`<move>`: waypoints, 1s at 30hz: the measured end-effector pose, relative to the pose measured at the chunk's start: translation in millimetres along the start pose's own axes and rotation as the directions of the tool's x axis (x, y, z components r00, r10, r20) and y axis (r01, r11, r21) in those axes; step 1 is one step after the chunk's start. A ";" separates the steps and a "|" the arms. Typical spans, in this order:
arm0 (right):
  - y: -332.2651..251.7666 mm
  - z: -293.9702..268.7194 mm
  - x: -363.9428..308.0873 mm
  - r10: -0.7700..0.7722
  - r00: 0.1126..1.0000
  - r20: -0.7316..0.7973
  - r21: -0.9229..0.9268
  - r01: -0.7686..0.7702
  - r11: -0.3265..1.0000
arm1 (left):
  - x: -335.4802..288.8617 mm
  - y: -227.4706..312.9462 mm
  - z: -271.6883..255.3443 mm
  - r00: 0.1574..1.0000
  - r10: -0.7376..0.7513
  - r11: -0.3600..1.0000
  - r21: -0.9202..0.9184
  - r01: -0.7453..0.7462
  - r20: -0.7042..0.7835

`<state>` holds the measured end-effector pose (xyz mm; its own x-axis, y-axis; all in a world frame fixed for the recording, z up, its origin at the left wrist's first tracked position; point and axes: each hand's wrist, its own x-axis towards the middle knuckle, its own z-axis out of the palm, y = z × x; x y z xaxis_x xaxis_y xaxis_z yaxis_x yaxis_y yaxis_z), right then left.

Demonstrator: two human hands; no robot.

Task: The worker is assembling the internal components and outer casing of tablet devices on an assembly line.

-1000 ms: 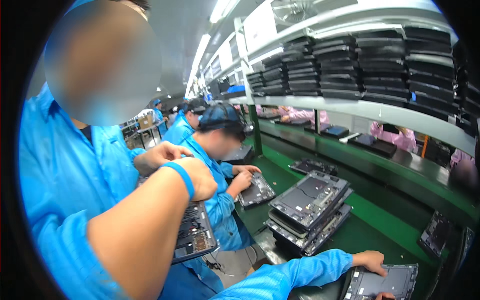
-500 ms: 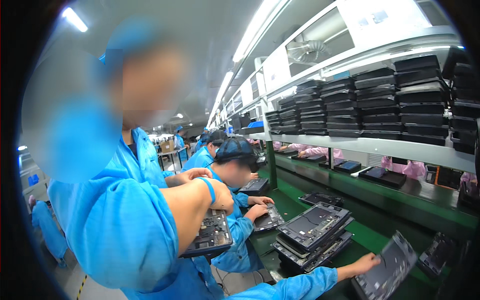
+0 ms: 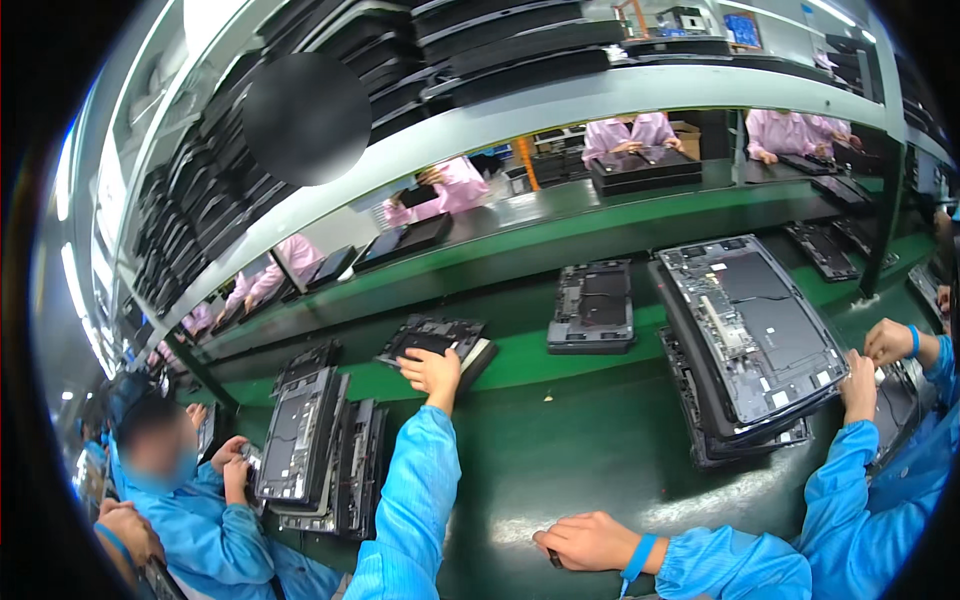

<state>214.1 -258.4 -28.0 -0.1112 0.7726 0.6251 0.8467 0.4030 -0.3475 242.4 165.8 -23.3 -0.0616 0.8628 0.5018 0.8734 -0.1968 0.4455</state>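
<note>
**L hand [image 3: 432, 375] laid on laptop-type chassis [image 3: 440, 330]; small dark object [image 3: 555, 559] pinched in R hand [image 3: 592, 541]**

Near side of laptop-type chassis is covered by L hand, palm down, fingers slightly apart; whether its edge is gripped or merely rested upon cannot be determined. Unit is located on green bench [image 3: 600, 450], L of ctr., toward far side. A pale edge is noted just beside/below it, partly hidden; source not ID'd.

R hand is rested low over near part of bench, w/ blue wristband [image 3: 640, 556] worn. Fingers are pressed together on small dark object; only its end is exposed, type not ID'd.

Second chassis [image 3: 592, 305] is laid flat to R of first, well apart. Further R, large stack [image 3: 745, 330] of similar units is noted; top unit's board and dark panels are exposed. Co-worker's hands [image 3: 888, 342] are seen adj. to it at R. At L, smaller stack [image 3: 300, 435] is placed; beyond it, a blue-clad co-worker [image 3: 190, 525] is seated, hands at a unit.

Behind bench, a raised ledge [image 3: 520, 208] is occupied by black cases [image 3: 647, 172], attended by pink-sleeved workers [image 3: 630, 132]. Overhead, piled black slabs [image 3: 510, 45] are carried by a pale shelf [image 3: 640, 95].
</note>
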 end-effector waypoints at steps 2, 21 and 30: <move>1.3 6.1 -8.9 0.006 1.000 -0.004 -0.056 -0.006 0.998 | -37.7 28.9 -8.8 0.873 0.461 0.884 -0.002 -0.468 -0.159; 2.0 -16.6 2.3 0.073 0.996 0.042 0.091 -0.077 0.993 | -122.5 116.0 -80.9 0.843 0.287 0.346 -0.870 0.351 0.454; 8.8 -6.2 0.2 0.770 0.602 -0.212 0.801 -0.344 0.490 | -297.3 -130.9 -248.3 0.676 0.368 0.148 -0.758 0.635 0.638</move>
<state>224.8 -257.7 -26.6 0.6950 0.6715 0.2570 0.0360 0.3244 -0.9452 26.4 -180.6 -46.7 0.5879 0.8084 0.0300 -0.2761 0.1657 0.9467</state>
